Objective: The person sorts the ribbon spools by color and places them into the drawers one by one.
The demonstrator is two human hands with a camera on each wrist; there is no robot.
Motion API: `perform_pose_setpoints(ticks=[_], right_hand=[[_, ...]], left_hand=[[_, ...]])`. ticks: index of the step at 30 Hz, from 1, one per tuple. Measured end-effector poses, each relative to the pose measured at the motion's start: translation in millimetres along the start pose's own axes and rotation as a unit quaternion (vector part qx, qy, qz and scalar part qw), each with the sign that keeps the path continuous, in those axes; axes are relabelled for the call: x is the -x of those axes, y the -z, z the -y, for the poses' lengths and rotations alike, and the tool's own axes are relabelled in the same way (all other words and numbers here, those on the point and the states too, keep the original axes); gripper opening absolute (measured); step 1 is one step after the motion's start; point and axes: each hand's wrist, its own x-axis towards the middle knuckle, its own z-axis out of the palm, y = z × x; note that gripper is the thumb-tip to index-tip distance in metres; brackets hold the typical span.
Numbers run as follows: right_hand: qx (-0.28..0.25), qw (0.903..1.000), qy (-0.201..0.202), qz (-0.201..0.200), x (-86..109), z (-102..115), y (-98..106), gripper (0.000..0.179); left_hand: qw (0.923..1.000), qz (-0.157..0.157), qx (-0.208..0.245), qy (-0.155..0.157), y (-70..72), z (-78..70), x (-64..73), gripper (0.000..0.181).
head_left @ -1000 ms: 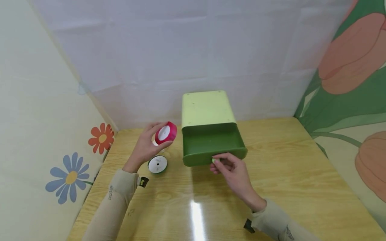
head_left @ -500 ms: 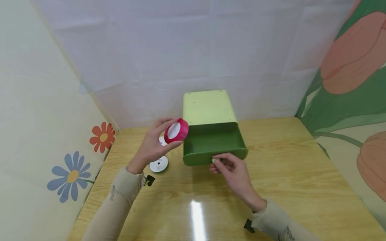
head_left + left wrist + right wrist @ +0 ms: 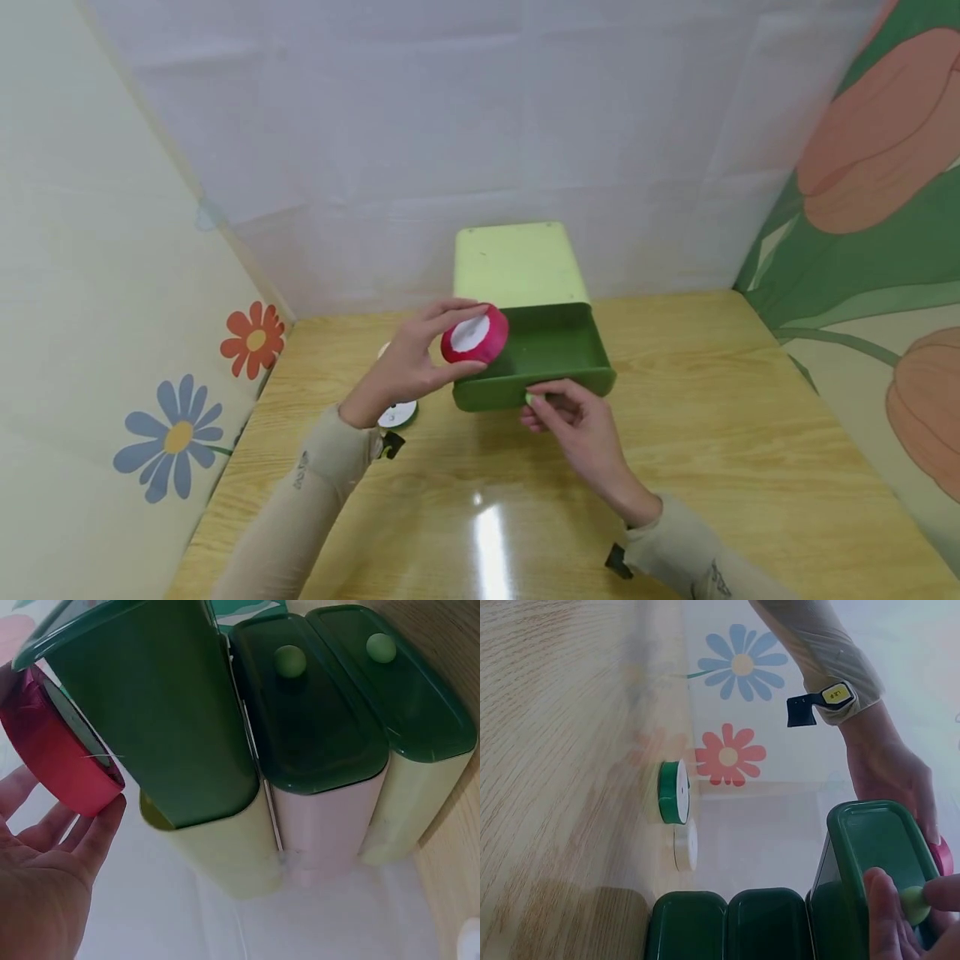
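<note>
The magenta ribbon spool [image 3: 477, 335] is pinched across its rim by the thumb and fingers of the left hand [image 3: 411, 357], so its white face is left mostly uncovered; it is held just above the left part of the pulled-out top drawer [image 3: 487, 394]. The drawer's light green knob [image 3: 913, 906] is pinched by the right hand [image 3: 581, 427], presumably so the drawer is steadied. Behind, its rear is apparently supported by the three-tier cabinet [image 3: 517, 265]. A green ribbon spool [image 3: 673, 793] and a white spool [image 3: 685, 846] are set left of the cabinet, apart from the drawer.
</note>
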Motion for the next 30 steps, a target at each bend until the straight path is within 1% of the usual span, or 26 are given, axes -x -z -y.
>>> perform_pose_setpoints(ticks=[5,12,16,21,26,30], right_hand=[[0.002,1.0,0.0,0.003,-0.7,0.4,0.3,0.02],[0.009,1.0,-0.003,0.002,-1.0,0.4,0.7,0.02],[0.007,1.0,-0.001,0.003,-0.5,-0.5,0.5,0.02],[0.003,1.0,0.001,0.003,0.0,-0.6,0.3,0.02],[0.004,1.0,-0.004,0.002,0.1,-0.2,0.2,0.02],[0.002,1.0,-0.007,0.001,0.0,0.2,0.2,0.02]], left_hand=[[0.9996,0.021,0.003,-0.02,-6.1,1.8,-4.8,0.07],[0.9991,0.032,0.001,-0.027,-12.6,5.0,-11.0,0.066],[0.9991,0.024,0.008,-0.035,-13.4,5.1,-12.1,0.065],[0.9989,0.012,0.007,-0.044,-12.8,5.3,-14.4,0.065],[0.9995,0.0,-0.003,-0.033,-10.8,7.0,-16.7,0.063],[0.9994,-0.023,-0.003,-0.027,-6.8,10.2,-21.6,0.059]])
